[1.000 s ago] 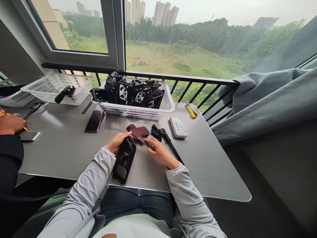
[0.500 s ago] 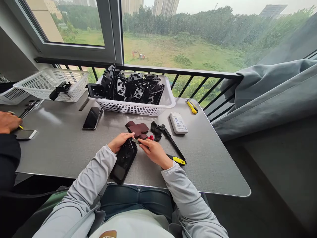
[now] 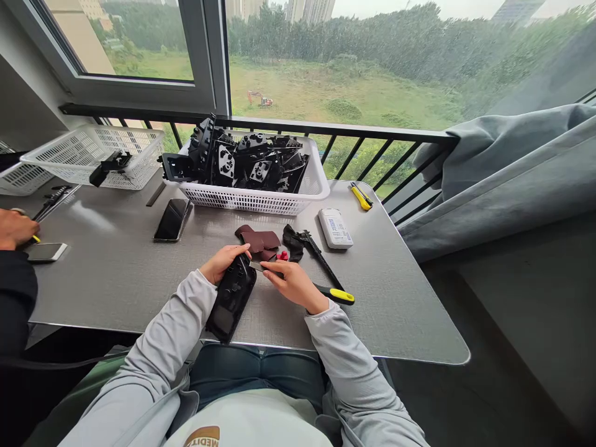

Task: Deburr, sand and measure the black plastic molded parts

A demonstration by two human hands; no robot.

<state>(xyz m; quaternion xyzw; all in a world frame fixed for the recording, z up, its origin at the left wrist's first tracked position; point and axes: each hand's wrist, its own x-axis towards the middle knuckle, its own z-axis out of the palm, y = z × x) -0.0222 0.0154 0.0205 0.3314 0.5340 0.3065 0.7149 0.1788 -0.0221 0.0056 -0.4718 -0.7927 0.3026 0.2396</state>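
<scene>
My left hand (image 3: 224, 263) is closed on the upper end of a long black plastic part (image 3: 231, 299), its lower end near the table's front edge. My right hand (image 3: 293, 282) grips a knife (image 3: 342, 296) with a black and yellow handle. The handle's end sticks out behind the wrist, and the bare metal blade sits close to the part's upper right edge; whether it touches cannot be made out. Just beyond my hands lie brown sandpaper-like strips (image 3: 261, 240), a small red item (image 3: 282, 255) and a crumpled black piece (image 3: 293, 242). A black caliper (image 3: 325, 261) lies past my right hand.
A white basket (image 3: 242, 200) heaped with black plastic parts stands at the back. Another white basket (image 3: 148, 154) is to its left. A phone (image 3: 172, 220), a white case (image 3: 335, 228) and a yellow cutter (image 3: 362, 196) lie around. A co-worker's hand (image 3: 16, 228) is at far left.
The knife handle's end has shifted slightly right and up with a turn of my right hand. My left hand still holds the black part in nearly the same place.
</scene>
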